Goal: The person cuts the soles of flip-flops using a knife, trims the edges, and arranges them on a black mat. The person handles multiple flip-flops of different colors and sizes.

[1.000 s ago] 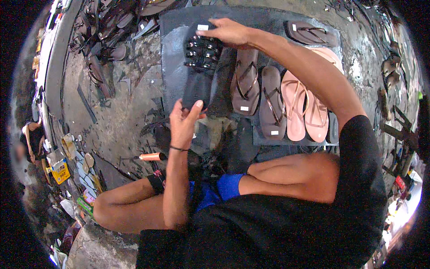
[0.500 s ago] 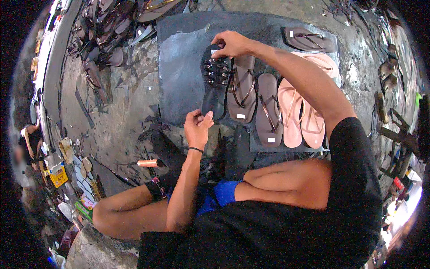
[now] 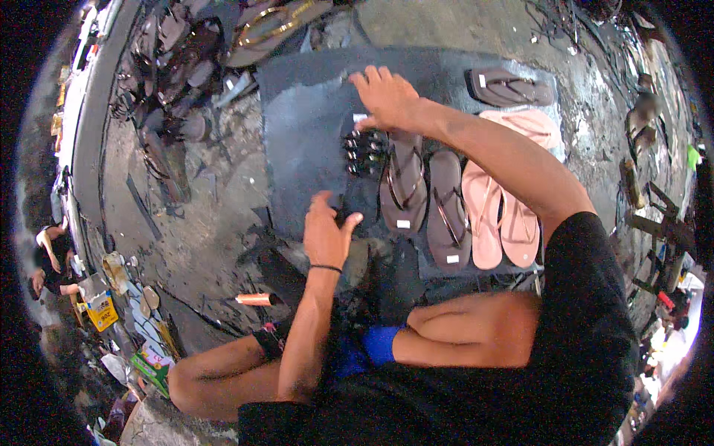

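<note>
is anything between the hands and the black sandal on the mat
Nothing visible is. The right hand rests on the far end of the black sandal, and the left hand touches its near end. The brown sandal lies beside it, not in the way.

Small white labels point(image 3: 404, 224) sit on brown sandals; a yellow package point(image 3: 102, 312) lies far left.

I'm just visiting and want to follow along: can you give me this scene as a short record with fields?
Left hand: grips near end of black sandal
Right hand: presses sandal's far end
Surface: dark mat on the ground
Beside sandal: two brown sandals, then a pink pair
Far corner: single brown sandal
Near left knee: orange tube
Far left: heap of shoes
</note>
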Demonstrator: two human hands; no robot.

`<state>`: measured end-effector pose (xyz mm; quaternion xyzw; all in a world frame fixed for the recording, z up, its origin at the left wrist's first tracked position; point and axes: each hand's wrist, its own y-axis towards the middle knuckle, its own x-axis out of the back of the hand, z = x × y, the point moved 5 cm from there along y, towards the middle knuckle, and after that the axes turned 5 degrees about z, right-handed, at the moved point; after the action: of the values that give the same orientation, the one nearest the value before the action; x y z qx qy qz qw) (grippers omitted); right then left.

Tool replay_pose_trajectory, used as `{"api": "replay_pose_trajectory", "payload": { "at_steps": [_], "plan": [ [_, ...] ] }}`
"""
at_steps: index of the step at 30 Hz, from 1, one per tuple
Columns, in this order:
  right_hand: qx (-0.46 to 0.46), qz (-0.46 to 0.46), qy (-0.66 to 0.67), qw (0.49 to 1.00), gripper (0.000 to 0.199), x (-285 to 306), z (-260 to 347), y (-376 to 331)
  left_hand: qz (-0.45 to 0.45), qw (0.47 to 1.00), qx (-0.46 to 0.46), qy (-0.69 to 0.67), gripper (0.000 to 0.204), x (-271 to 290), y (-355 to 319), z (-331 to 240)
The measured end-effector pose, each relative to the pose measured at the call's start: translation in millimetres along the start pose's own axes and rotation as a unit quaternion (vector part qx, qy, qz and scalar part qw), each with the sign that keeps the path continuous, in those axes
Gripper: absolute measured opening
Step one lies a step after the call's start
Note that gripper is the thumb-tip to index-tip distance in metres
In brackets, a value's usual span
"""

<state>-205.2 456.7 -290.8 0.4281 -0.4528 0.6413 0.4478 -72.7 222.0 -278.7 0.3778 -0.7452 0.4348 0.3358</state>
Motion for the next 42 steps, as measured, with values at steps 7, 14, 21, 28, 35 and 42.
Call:
{"api": "replay_pose_trajectory", "payload": {
  "at_steps": [7, 14, 21, 28, 35, 42],
  "plan": [
    [0.042, -0.421, 0.094, 0.901, 0.084, 107.5, 67.0, 20.9, -0.022, 0.998, -0.052, 0.018, 0.052, -13.3, -14.6, 1.5],
    [-0.006, -0.247, 0.121, 0.961, 0.086, -6.4, 40.0, 14.6, -0.055, 0.991, -0.106, -0.055, 0.049, -2.2, -13.2, -4.0],
    [0.061, -0.117, 0.079, 0.988, 0.088, -66.1, 121.4, -72.1, -0.177, 0.940, 0.043, -0.290, 0.032, 20.0, -24.2, 36.7],
    [-0.100, -0.207, 0.134, 0.964, 0.097, -14.8, 45.9, -80.5, -0.152, 0.970, -0.130, -0.136, 0.056, 15.0, -30.4, 5.0],
    [-0.220, -0.288, 0.140, 0.922, 0.097, 32.0, 23.8, -141.6, -0.100, 0.983, -0.119, -0.096, 0.071, -1.5, -14.9, 3.6],
    [-0.327, -0.189, 0.197, 0.905, 0.082, -46.4, -9.8, -251.1, -0.203, 0.979, 0.007, -0.018, 0.075, 16.8, 27.8, 108.6]
  ]
}}
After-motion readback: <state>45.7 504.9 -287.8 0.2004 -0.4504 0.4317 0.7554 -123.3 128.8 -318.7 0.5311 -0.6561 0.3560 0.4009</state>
